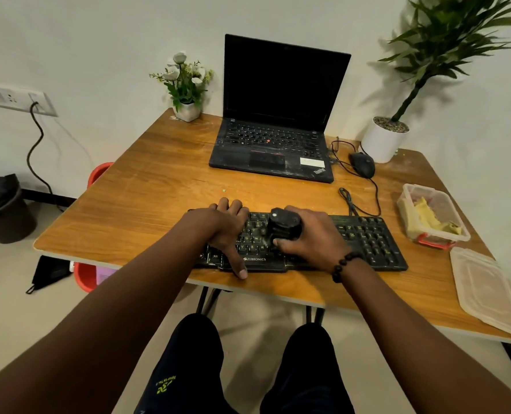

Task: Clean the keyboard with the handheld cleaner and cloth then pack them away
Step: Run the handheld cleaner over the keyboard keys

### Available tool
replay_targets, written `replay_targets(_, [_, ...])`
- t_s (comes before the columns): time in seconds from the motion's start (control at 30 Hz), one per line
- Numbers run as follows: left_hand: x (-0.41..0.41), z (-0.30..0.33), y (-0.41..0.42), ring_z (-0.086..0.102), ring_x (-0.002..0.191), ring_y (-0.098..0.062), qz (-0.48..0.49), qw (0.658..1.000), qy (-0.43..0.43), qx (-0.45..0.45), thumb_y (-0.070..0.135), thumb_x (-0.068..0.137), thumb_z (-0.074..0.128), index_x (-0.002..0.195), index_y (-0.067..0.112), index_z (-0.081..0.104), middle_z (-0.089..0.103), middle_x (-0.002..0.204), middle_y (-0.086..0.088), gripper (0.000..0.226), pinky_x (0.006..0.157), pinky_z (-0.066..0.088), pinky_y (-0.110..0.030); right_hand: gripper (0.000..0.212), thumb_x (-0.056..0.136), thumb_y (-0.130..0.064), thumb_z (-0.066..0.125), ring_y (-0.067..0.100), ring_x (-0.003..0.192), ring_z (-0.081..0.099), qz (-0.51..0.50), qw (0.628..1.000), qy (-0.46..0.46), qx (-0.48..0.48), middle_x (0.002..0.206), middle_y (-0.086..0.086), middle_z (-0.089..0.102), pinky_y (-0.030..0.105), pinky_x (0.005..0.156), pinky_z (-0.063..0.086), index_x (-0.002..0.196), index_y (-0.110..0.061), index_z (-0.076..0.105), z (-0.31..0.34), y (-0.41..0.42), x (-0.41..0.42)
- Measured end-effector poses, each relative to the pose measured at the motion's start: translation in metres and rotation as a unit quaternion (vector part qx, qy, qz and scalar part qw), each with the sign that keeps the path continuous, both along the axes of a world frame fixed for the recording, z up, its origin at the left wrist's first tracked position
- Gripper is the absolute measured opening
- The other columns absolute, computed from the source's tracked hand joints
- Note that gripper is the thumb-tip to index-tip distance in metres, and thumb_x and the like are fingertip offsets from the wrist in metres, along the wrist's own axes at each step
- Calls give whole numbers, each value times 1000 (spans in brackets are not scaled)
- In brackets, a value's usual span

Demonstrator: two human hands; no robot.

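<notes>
— Where's the grip?

— The right hand point(311, 234) is curled round the black handheld cleaner point(284, 225), thumb hooked under its near side, holding it upright on the middle keys of the keyboard point(367, 243). The left hand point(224, 231) lies flat on the keyboard's left end, fingers fairly straight, thumb reaching past the front edge onto the table point(146, 204). It presses down; it holds nothing.

— And the keyboard?

— Black, lying along the table's near edge, with its cable point(352, 201) looping away behind it.

— What's around?

— Behind it an open laptop point(278, 115) with a dark screen, and a wired mouse point(362, 164) just to its right. A clear plastic container point(433, 216) stands near the keyboard's right end, with a yellowish cloth point(430, 218) inside; its lid point(487, 291) lies apart, closer to the near right corner. A small pot of white flowers point(185, 85) and a tall plant in a white pot point(427, 70) stand at the back.

— Any writing?

— "ZEBRONICS" on the keyboard's front rim, "ThinkPad" on the laptop's corner. A yellow-green logo on the trouser leg is too blurred to read.

— What's hard to see?

— The hands cover much of the keyboard's left half, and the cleaner's underside is hidden. A red tub point(87, 276) shows only partly under the table's left edge. A dark bin point(3, 210) is cut off at the left.
</notes>
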State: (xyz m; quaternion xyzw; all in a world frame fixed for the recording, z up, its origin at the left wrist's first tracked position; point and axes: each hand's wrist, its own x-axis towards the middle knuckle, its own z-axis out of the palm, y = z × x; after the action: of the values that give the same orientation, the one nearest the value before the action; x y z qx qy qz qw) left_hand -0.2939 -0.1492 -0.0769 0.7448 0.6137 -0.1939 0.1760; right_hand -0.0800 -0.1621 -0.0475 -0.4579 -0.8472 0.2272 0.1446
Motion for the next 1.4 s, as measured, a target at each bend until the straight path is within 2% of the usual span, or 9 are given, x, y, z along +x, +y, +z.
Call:
replay_targets(0.23, [3,3,-2,13,142,-34,3,1000,-1,-3,83,37,79,155,21,7,13,152,-2,152,113,31,-59,36,73,-30,79,5,88,60,64,997,-34,-23,94,-13,66,16,68,44,102,-27,60,3,11,-4])
replay_targets(0.4, [2,-1,0,16,140,-34,21,1000,-13,-6,94,10,65,153,28,8,15,149,1,167,108,36,-61,30,71,-27,80,-1,75,58,92,995,-18,-42,82,-13,64,12,59,42,91,-28,57,10,16,-3])
replay_targets(0.53, [2,0,0,13,141,-35,22,1000,-17,-10,92,13,65,154,28,5,12,152,2,166,109,33,-63,35,73,-27,80,6,83,49,121,987,-103,16,91,-13,55,12,62,33,97,-25,55,15,17,-5])
replay_targets(0.7, [0,-4,-1,15,141,-33,27,999,-25,-1,92,17,68,153,28,7,14,150,2,161,109,35,-61,32,73,-27,79,9,85,53,146,986,-77,-17,93,-8,60,24,70,45,97,-23,57,17,18,-9])
replay_targets(0.83, [4,2,-3,11,144,-34,20,1000,-23,-1,83,37,79,156,23,4,10,155,-1,153,114,29,-59,32,75,-23,78,13,92,50,101,986,-103,83,95,-8,55,23,71,37,96,-22,54,12,24,-11])
replay_targets(0.93, [5,4,-6,8,145,-34,18,1000,-25,4,80,44,80,157,22,1,8,157,-2,150,116,26,-58,31,73,-24,80,8,80,55,99,994,-34,-14,88,-9,61,19,61,40,93,-22,56,13,27,-8])
replay_targets(1.2, [15,1,-6,5,146,-35,10,998,-60,29,83,51,76,157,16,-4,2,161,-2,149,120,18,-55,33,72,-26,81,3,78,62,39,998,49,0,87,-9,67,20,60,52,95,-26,57,15,34,5])
replay_targets(1.3, [5,13,-7,-6,149,-37,19,1000,-20,-9,80,52,78,156,11,-15,-11,164,-7,156,121,16,-58,33,73,-23,80,3,77,64,64,996,27,-47,90,-10,67,18,60,54,98,-26,59,21,33,15])
replay_targets(1.4, [-12,21,-8,6,147,-39,18,999,44,-23,79,49,79,157,10,-2,2,161,-14,152,118,24,-58,30,74,-24,79,-3,80,60,118,989,-40,-86,89,-14,65,12,61,46,92,-31,57,17,30,16])
